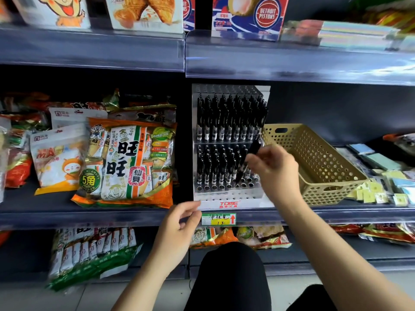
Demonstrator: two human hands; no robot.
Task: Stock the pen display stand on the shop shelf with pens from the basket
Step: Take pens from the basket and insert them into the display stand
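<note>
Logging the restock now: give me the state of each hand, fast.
Left hand: open, fingers loosely curled by the pen display stand base, holding nothing.
Right hand: closed on a black pen, tilted over the stand's lower tier.

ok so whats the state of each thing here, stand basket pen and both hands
pen display stand: upright, mostly full, front holes empty
basket: looks empty
pen: tilted, tip over lower tier
right hand: pinching the pen
left hand: open, empty, at stand's front edge
</note>
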